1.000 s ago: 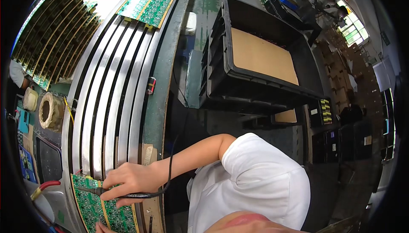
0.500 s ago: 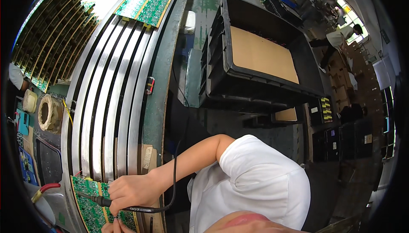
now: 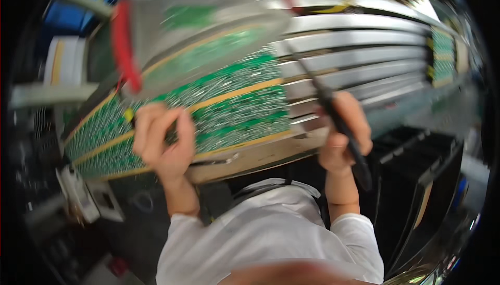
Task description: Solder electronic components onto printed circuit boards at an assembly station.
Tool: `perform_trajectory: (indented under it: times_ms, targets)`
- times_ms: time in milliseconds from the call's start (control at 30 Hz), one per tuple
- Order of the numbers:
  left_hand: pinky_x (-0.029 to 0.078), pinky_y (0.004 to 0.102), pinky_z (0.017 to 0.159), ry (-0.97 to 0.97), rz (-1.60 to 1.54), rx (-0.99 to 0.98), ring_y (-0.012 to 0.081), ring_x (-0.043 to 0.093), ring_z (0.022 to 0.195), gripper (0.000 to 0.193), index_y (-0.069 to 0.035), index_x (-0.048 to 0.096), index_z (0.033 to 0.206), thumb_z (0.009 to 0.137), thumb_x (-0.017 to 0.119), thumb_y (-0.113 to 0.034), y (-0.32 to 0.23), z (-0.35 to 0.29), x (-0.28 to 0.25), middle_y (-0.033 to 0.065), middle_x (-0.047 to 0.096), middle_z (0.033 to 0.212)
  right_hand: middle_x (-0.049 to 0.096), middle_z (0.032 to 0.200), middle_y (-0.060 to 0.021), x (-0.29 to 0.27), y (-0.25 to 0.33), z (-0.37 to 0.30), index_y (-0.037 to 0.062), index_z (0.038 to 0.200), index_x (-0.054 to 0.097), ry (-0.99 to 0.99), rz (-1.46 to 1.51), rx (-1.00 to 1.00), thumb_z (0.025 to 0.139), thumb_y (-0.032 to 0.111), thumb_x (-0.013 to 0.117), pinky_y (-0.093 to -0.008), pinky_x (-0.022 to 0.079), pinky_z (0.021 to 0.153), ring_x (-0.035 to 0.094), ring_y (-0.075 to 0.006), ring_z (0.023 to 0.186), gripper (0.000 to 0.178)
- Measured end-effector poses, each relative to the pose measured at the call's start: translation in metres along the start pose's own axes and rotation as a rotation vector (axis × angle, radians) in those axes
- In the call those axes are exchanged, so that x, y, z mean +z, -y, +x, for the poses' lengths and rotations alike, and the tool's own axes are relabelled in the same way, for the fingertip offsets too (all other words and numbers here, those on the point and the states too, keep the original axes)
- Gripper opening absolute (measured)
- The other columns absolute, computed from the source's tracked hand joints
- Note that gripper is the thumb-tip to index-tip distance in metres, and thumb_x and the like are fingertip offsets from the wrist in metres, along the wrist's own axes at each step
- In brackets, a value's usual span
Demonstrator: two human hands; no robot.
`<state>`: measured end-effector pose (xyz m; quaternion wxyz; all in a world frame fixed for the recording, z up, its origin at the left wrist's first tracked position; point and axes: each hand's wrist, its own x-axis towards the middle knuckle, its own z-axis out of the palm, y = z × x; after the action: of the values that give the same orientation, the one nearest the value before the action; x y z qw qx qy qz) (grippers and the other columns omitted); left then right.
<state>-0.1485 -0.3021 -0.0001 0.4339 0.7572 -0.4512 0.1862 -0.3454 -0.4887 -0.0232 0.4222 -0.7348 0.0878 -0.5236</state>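
Note:
In my right hand (image 3: 345,131) is a soldering iron (image 3: 341,123) with a black handle. The fingers wrap round it, and its slim end points up and to the left, over the metal rails. My left hand (image 3: 165,136) hovers at the near edge of the green circuit boards (image 3: 237,105), its fingers curled in. Motion blur hides whether anything small sits in that grip. A small yellow part (image 3: 129,115) with a red lead shows just left of the left hand. Dense small components and tan strips cover the boards.
A see-through panel (image 3: 219,3) and a blurred red hose (image 3: 125,45) hang over the boards' far side. Metal rails (image 3: 364,40) run right to another circuit board (image 3: 443,58). Black crates (image 3: 411,191) stand at the right, below the bench. A thin tool (image 3: 224,160) lies on the front ledge.
The view has swung round, so the rails now run sideways. My hands have moved apart, and the right has lifted the soldering iron away from the board, its slim end now over the rails.

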Motion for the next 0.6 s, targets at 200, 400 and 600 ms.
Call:
perform_trajectory:
  times_ms: [200,400,600]
  targets:
    - [0.046,0.0332,0.068,-0.057,-0.006,0.054,0.0223,0.058,0.072,0.018,-0.004,0.068,0.076,0.064,0.071,0.009,-0.001,0.001,0.008,0.0049,0.060,0.075,0.064,0.084,-0.0122,-0.001,-0.006,-0.001,0.0015,0.112,0.062,0.008,0.118,0.057,0.091,0.023,0.059,-0.0398,0.047,0.074,0.053,-0.0231,0.075,0.030]
    - [0.046,0.0330,0.065,-0.032,-0.042,0.070,0.0216,0.056,0.073,0.016,-0.002,0.067,0.075,0.063,0.068,0.009,0.000,0.001,-0.003,0.0067,0.060,0.073,0.062,0.085,-0.0130,0.004,-0.006,0.003,0.0036,0.110,0.064,0.110,0.130,0.023,0.089,0.022,0.055,-0.0436,0.044,0.077,0.049,-0.0221,0.074,0.029]
    - [0.043,0.0326,0.067,-0.052,-0.093,0.059,0.0193,0.054,0.068,0.015,-0.007,0.066,0.072,0.062,0.070,0.003,0.000,0.001,-0.006,0.0014,0.056,0.070,0.062,0.076,-0.0117,0.014,-0.005,0.005,0.0035,0.104,0.064,0.138,0.121,0.018,0.091,0.025,0.057,-0.0459,0.049,0.077,0.053,-0.0228,0.071,0.026]
